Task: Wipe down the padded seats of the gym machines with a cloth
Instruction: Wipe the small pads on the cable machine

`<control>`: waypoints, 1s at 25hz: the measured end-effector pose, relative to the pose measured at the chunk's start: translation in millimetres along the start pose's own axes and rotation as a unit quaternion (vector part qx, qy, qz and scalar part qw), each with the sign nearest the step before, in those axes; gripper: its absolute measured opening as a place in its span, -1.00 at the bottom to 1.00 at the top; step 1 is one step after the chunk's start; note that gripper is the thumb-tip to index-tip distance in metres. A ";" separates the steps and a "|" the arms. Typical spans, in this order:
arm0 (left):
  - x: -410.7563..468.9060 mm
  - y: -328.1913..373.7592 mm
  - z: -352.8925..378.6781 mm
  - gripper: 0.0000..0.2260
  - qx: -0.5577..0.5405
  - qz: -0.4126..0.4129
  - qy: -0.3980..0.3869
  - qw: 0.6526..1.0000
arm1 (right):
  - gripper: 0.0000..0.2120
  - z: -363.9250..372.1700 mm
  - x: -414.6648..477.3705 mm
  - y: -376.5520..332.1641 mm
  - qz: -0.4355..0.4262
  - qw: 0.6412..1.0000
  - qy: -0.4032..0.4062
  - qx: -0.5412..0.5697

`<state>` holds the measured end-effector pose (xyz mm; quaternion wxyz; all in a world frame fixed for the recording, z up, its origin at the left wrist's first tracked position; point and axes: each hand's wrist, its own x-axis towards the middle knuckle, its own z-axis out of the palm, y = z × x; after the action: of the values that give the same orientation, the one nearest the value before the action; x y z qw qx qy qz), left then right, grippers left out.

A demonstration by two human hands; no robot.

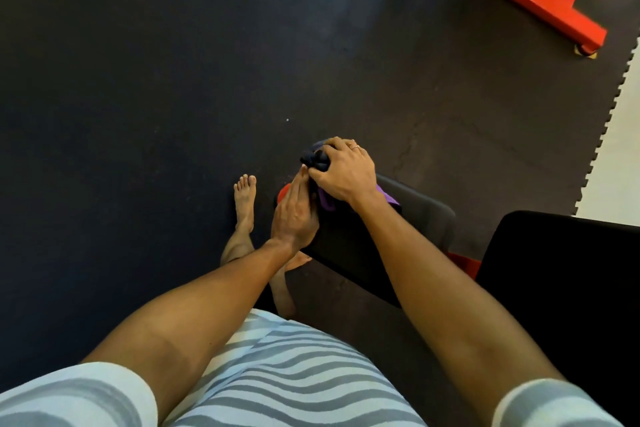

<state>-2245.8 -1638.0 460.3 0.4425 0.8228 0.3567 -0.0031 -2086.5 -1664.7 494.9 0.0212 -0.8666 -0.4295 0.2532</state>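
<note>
The right hand (341,172) grips a bunched navy-and-purple cloth (316,158) atop the black padded seat (415,218). The left hand (294,215) lies flat beside it.

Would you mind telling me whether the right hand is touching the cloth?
Touching. The head view shows the right hand gripping the bunched cloth, fingers curled over it, at the end of the padded seat.
</note>
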 end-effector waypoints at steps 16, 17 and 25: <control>4.6 -1.3 -2.4 -0.44 0.045 0.018 -0.017 0.999 | -0.32 27.2 -47.8 2.6 0.095 0.994 0.024 0.040; 5.0 -1.7 -2.3 -0.45 0.044 0.020 -0.009 0.999 | -0.30 29.8 -61.2 13.5 0.110 0.992 0.042 0.046; 4.3 5.2 -12.0 -0.47 0.066 0.005 -0.035 0.997 | -0.23 45.2 -104.3 31.7 0.292 0.950 0.087 0.072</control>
<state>-2243.2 -1628.5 470.0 0.3998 0.8511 0.3360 -0.0528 -2136.3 -1771.5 491.4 0.0464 -0.9690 -0.1347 0.2020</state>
